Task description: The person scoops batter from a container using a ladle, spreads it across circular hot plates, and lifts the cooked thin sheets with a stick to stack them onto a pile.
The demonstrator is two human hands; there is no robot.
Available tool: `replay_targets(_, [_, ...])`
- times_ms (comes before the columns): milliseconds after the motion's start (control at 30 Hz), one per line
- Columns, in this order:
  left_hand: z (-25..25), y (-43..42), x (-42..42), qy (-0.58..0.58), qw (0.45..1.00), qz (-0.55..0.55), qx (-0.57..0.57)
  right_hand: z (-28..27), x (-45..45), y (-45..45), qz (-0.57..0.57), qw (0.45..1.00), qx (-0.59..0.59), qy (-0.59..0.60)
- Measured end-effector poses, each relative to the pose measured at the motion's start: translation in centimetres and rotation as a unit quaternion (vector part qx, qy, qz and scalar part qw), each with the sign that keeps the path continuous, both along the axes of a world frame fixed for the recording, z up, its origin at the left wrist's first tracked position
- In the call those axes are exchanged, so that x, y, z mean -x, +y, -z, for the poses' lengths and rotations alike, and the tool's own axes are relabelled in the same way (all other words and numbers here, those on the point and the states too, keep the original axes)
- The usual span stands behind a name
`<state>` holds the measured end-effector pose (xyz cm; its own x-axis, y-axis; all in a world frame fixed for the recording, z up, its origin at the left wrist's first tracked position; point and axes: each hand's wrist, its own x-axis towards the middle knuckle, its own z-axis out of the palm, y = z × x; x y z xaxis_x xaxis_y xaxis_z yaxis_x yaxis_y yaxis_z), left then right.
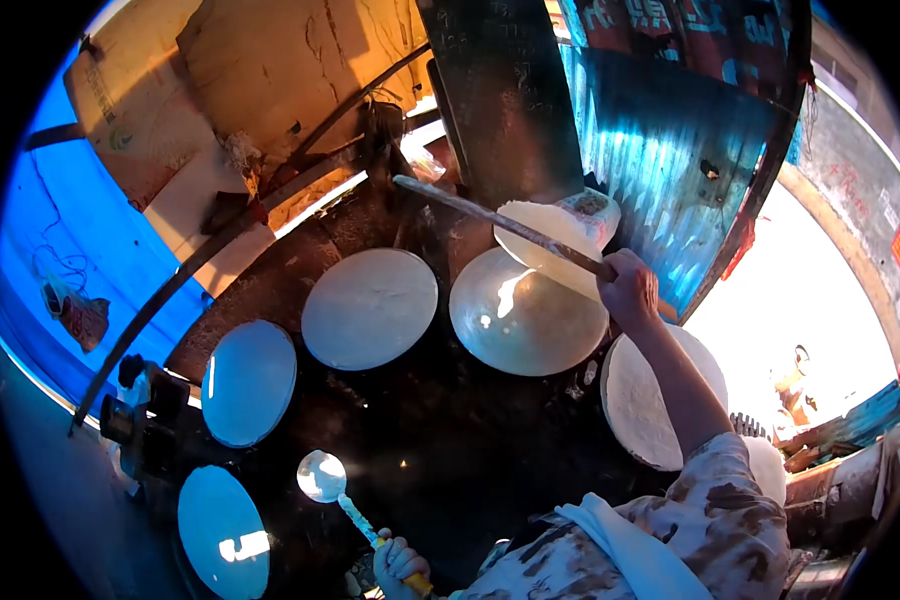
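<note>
My right hand (630, 290) is closed around one end of a long thin stick (470, 208), raised over the far griddle. The stick crosses a pale, round flatbread (535, 222); I cannot tell whether the bread hangs from it or lies behind it. Below them is a shiny round griddle (515, 335) with bright reflections. Low in the view, my left hand (402, 562) grips a ladle (322, 476) by its handle, yellow near the fingers. The ladle's round bowl glares, so its contents are unclear. It is near a white-coated griddle (223, 535) on the left.
More round griddles with pale surfaces stand in an arc: one at left (250, 383), one at the back (370, 310), one at right (660, 400) under my right arm. A dark board (505, 100) and corrugated sheet (650, 170) stand behind. A curved metal bar (160, 290) runs along the left.
</note>
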<state>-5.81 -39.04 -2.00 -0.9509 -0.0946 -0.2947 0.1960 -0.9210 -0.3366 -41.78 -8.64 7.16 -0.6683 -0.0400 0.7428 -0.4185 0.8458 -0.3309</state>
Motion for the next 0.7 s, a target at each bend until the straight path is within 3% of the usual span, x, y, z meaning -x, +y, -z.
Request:
replay_targets(133, [0.4, -1.6, 1.5, 0.001, 0.996, 0.087, 0.003, -5.8, -3.8, 6.2, 0.072, 0.997, -0.005, 0.001])
replay_targets(267, [0.5, -1.4, 4.0, -0.013, 0.978, 0.205, 0.046, -12.3, -7.3, 8.7, 0.17, 0.97, -0.041, -0.167])
replay_targets(400, [0.5, 1.0, 6.8, -0.001, 0.954, 0.299, 0.014, -11.5, -8.6, 14.0, 0.239, 0.924, -0.119, -0.273])
replay_targets(500, [1.1, 3.0, 8.2, 0.012, 0.929, 0.37, -0.001, -10.2, -12.4, 20.4, 0.295, 0.915, -0.118, -0.248])
replay_targets(533, [1.7, 4.6, 9.2, 0.025, 0.911, 0.41, -0.014, -9.9, -16.2, 24.1, 0.36, 0.902, -0.057, -0.23])
replay_targets(633, [-0.3, 7.7, 10.3, -0.009, 0.897, 0.443, 0.018, -6.4, -23.2, 33.3, 0.412, 0.887, 0.127, -0.165])
replay_targets(700, [0.1, 9.6, 10.7, 0.002, 0.89, 0.456, 0.016, -2.2, -28.9, 38.7, 0.456, 0.835, 0.27, -0.148])
